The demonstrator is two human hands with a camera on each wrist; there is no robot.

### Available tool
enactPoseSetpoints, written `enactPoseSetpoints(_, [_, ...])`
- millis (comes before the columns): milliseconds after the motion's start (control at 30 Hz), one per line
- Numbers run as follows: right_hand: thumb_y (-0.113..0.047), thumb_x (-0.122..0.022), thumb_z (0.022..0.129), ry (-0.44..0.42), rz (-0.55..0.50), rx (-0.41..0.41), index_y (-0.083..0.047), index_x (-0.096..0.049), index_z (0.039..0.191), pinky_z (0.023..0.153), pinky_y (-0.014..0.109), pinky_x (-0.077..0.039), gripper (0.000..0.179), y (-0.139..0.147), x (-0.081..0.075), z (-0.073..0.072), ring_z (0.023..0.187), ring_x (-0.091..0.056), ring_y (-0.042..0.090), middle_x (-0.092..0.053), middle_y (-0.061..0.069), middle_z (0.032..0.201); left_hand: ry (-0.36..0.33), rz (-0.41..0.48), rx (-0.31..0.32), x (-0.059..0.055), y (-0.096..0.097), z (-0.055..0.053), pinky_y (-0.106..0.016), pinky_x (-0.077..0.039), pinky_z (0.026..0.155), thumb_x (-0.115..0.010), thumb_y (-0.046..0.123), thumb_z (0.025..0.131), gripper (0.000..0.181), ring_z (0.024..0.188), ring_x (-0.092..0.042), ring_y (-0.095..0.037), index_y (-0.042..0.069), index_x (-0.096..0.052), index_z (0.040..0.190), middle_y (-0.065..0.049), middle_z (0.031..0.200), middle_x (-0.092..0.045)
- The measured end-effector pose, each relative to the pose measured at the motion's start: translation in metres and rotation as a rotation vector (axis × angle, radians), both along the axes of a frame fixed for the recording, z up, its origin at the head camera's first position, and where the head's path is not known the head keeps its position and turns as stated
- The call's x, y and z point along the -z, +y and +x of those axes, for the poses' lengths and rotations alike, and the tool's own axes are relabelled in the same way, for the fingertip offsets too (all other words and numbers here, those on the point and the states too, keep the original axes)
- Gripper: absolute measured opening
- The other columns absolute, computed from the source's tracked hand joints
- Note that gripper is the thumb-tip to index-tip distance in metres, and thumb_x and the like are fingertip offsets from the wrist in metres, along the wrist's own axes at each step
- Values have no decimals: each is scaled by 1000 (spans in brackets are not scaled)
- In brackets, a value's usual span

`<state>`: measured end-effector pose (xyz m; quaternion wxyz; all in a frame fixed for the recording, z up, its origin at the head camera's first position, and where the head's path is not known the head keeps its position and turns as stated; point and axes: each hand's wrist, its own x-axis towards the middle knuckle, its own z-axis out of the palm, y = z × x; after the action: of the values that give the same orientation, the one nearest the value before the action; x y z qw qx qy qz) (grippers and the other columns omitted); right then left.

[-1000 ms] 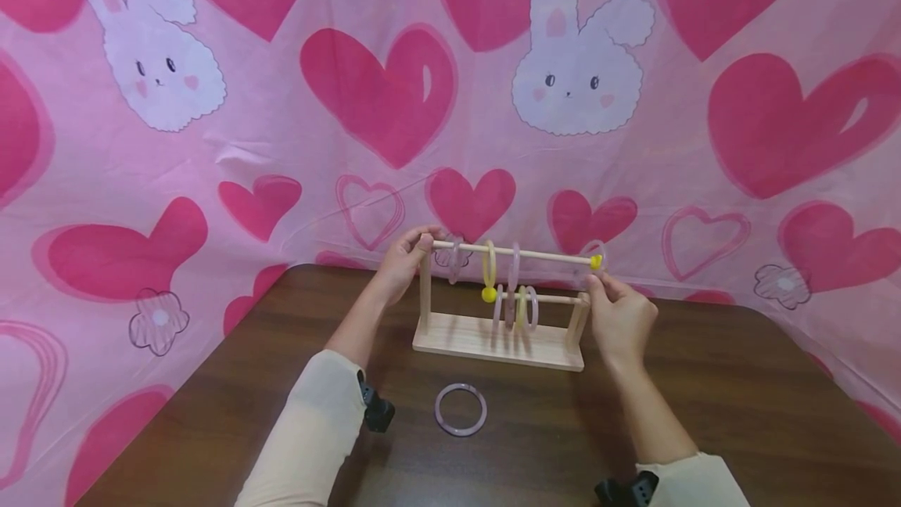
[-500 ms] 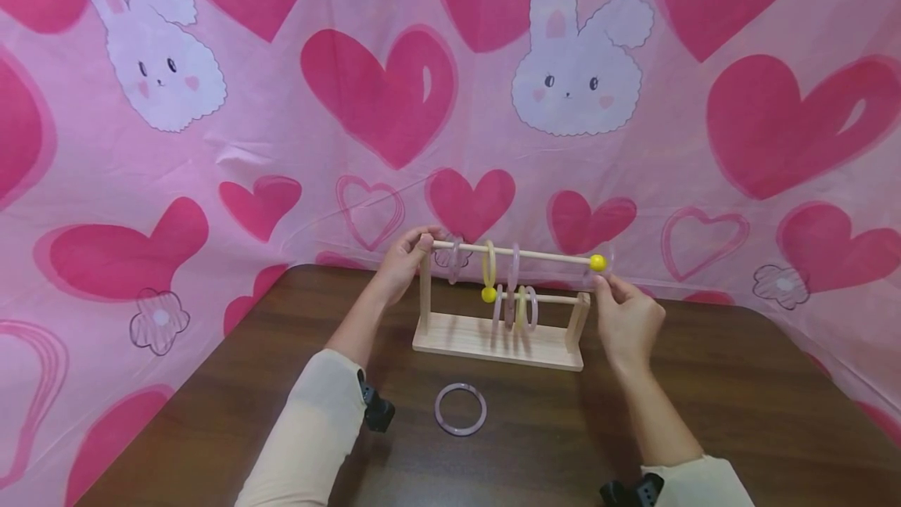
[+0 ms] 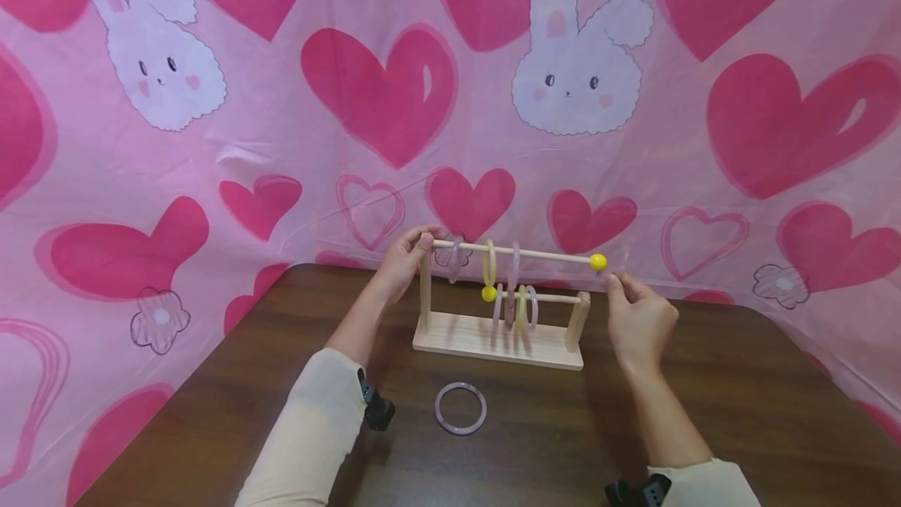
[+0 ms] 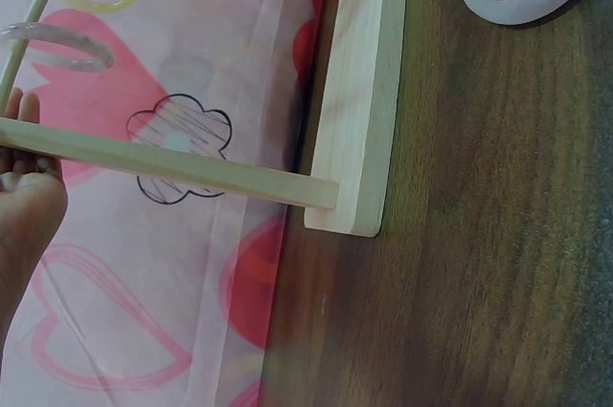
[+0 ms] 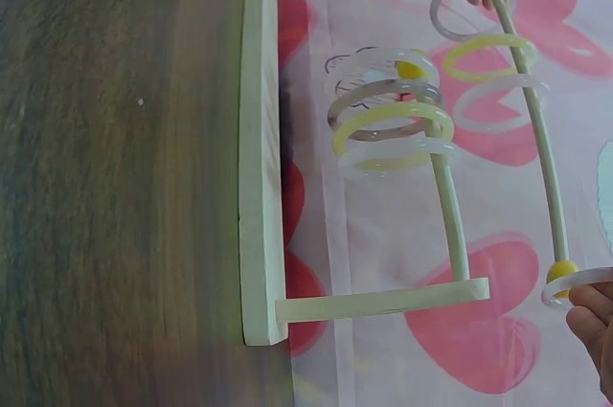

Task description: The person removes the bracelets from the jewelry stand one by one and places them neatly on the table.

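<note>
A wooden bangle stand (image 3: 493, 341) has two rods at different heights, each ending in a yellow ball. My left hand (image 3: 406, 260) grips the top of its tall left post (image 4: 172, 164). Beside the upper rod's yellow ball (image 3: 598, 262), my right hand (image 3: 640, 323) pinches a clear, pale bangle (image 5: 565, 282). That bangle is faint in the head view; it overlaps the ball in the right wrist view. On the upper rod hang a greyish bangle (image 3: 454, 260), a yellow bangle (image 3: 489, 263) and a pale pink bangle (image 3: 515, 264).
Several bangles hang on the lower rod (image 3: 563, 299), among them a yellow bangle (image 5: 393, 126). One lilac bangle (image 3: 461, 430) lies flat on the dark wooden table (image 3: 535, 444) before the stand. A pink heart-patterned cloth (image 3: 479, 147) hangs behind the table.
My right hand has moved a little to the right with the clear bangle, from around the upper yellow ball to its right side. The left hand and stand stay put.
</note>
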<state>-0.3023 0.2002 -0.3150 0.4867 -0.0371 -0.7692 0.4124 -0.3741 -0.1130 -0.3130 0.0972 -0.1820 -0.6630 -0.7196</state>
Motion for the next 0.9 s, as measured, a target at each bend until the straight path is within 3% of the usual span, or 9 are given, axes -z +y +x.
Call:
enactPoseSetpoints(167, [-12,-71,81,23,-6,11,4,-71,90,64,4,-34,18,1,-3,2,84,-65,26,-66,20,85,-9,-3,-2,0,0,-1,-31,-36,89,-51,23,94,41,109,-50,-22,-2,-49,126,-3,111,-59])
enactPoseSetpoints(267, [-11,-71,81,42,-2,21,2,-72,88,63,4,-34,16,1,-4,3,81,-63,5,-67,18,82,-5,-3,2,1,0,-1,-31,-36,90,-50,22,94,41,108,-50,-22,-3,-49,126,-2,109,-59])
enactPoseSetpoints(367, [-12,-70,81,70,2,20,1,-73,87,62,6,-34,15,1,-6,4,74,-51,-18,-67,17,81,0,-2,3,1,-1,-1,-31,-36,90,-52,26,92,45,107,-51,-21,-3,-49,126,1,107,-59])
enactPoseSetpoints(433, [-12,-70,82,90,1,6,1,-73,88,61,6,-34,15,0,-8,5,70,-44,-26,-67,16,81,6,0,3,0,-1,-1,-32,-36,91,-53,29,90,49,107,-51,-20,-4,-49,126,1,106,-59])
enactPoseSetpoints(700, [-12,-69,84,118,-18,-70,4,-72,89,61,4,-39,18,-11,-18,18,71,-51,-20,-67,17,82,16,-26,4,-1,-1,0,-36,-35,96,-52,31,90,51,109,-50,-23,-4,-48,126,-12,117,-57])
enactPoseSetpoints(900, [-12,-70,83,121,-11,-109,4,-71,91,63,5,-42,19,-16,-23,26,78,-58,-7,-67,17,83,41,-16,12,1,-1,-1,-36,-35,95,-51,28,92,47,105,-52,-19,-5,-48,125,-11,116,-58])
